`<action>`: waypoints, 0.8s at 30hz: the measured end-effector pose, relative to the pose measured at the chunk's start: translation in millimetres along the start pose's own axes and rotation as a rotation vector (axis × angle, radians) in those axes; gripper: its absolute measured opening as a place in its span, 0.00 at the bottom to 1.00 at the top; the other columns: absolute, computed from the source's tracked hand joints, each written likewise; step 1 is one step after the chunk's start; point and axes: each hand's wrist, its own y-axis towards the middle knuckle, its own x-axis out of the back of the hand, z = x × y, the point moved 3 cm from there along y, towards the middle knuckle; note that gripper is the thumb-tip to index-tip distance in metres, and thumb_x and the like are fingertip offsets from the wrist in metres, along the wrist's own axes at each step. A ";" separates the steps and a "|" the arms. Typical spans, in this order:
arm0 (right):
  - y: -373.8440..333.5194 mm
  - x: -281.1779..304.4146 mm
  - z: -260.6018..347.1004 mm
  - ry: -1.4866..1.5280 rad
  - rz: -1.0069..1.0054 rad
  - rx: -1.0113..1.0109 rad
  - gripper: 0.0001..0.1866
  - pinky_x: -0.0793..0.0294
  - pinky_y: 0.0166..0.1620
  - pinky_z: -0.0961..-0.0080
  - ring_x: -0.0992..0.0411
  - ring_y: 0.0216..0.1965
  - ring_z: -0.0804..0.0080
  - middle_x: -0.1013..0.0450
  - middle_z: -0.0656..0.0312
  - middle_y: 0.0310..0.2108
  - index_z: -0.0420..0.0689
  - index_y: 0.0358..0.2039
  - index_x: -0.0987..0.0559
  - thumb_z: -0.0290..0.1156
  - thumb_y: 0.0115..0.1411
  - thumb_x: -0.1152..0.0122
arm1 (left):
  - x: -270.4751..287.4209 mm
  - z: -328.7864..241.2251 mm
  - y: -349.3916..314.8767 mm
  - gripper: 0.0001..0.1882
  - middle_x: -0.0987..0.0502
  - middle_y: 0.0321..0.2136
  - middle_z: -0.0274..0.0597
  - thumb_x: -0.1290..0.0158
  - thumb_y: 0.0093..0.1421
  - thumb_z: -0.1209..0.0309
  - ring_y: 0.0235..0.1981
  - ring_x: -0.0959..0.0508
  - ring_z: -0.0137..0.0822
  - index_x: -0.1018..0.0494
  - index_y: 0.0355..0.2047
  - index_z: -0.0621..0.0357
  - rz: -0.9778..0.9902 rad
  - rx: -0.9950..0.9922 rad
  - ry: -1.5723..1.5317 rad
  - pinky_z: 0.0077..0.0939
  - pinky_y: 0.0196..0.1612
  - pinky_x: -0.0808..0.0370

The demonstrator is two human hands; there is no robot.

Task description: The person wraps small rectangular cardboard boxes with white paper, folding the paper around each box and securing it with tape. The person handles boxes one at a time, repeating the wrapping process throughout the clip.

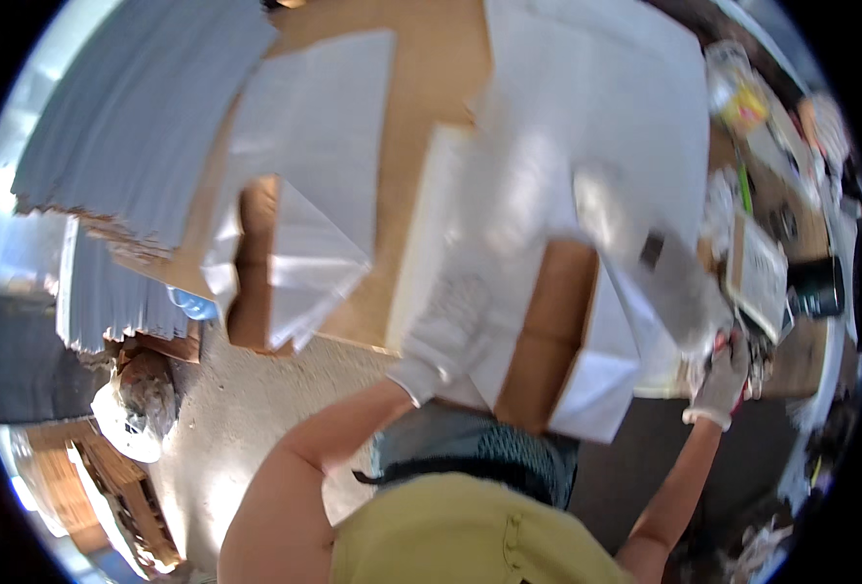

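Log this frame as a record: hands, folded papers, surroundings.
left hand: white-gloved, over white paper left of the near folded piece; blurred, grip unclear
right hand: gloved, right of that piece, something red at it; grip unclear
near folded piece: white and brown, at the front edge
other folded piece: white and brown, farther left
far left: stack of white sheets
far right: black container

No legible text, labels, brands, numbers or signs; details small or blurred.
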 end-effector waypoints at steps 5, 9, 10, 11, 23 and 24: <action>-27.8 24.9 -19.0 -0.080 0.440 0.017 0.17 0.23 0.54 0.77 0.22 0.46 0.77 0.20 0.61 0.44 0.34 0.54 0.21 0.17 0.65 0.42 | 35.2 -4.3 -17.8 0.37 0.31 0.66 0.61 0.42 0.63 0.66 0.70 0.35 0.60 0.39 0.70 0.66 -0.065 0.044 -0.113 0.50 0.75 0.42; -72.5 -56.1 -4.0 -0.458 0.474 -0.186 0.15 0.24 0.51 0.81 0.22 0.43 0.77 0.22 0.60 0.44 0.30 0.51 0.21 0.16 0.62 0.41 | 59.7 11.4 -15.6 0.31 0.24 0.57 0.54 0.35 0.56 0.74 0.59 0.24 0.53 0.27 0.61 0.57 -0.080 0.062 -0.280 0.43 0.62 0.25; -77.3 -68.3 -6.8 -0.419 0.482 -0.194 0.15 0.24 0.50 0.80 0.22 0.42 0.77 0.22 0.61 0.43 0.31 0.50 0.21 0.17 0.62 0.39 | 55.0 21.9 -12.9 0.29 0.23 0.55 0.52 0.33 0.53 0.76 0.55 0.21 0.51 0.25 0.57 0.55 -0.055 0.009 -0.288 0.41 0.58 0.22; -81.2 -77.0 -6.6 -0.378 0.488 -0.196 0.15 0.24 0.49 0.80 0.23 0.42 0.77 0.22 0.61 0.43 0.31 0.49 0.20 0.18 0.61 0.37 | 54.8 31.1 -11.3 0.28 0.21 0.52 0.50 0.31 0.51 0.78 0.51 0.18 0.48 0.22 0.54 0.53 -0.037 -0.048 -0.295 0.39 0.54 0.19; -89.3 -118.7 -4.6 -0.947 0.465 0.263 0.17 0.25 0.48 0.62 0.23 0.42 0.58 0.21 0.56 0.37 0.40 0.41 0.17 0.33 0.54 0.24 | 50.1 80.7 7.8 0.10 0.20 0.34 0.40 0.35 0.56 0.84 0.31 0.16 0.32 0.22 0.37 0.61 0.241 -0.145 -0.648 0.22 0.36 0.16; -90.3 -122.9 2.7 -1.021 0.467 0.366 0.17 0.26 0.48 0.60 0.23 0.42 0.55 0.21 0.56 0.36 0.40 0.40 0.18 0.33 0.54 0.24 | 52.1 77.9 8.9 0.12 0.21 0.34 0.41 0.36 0.57 0.86 0.31 0.17 0.30 0.23 0.39 0.62 0.198 -0.312 -0.552 0.20 0.36 0.16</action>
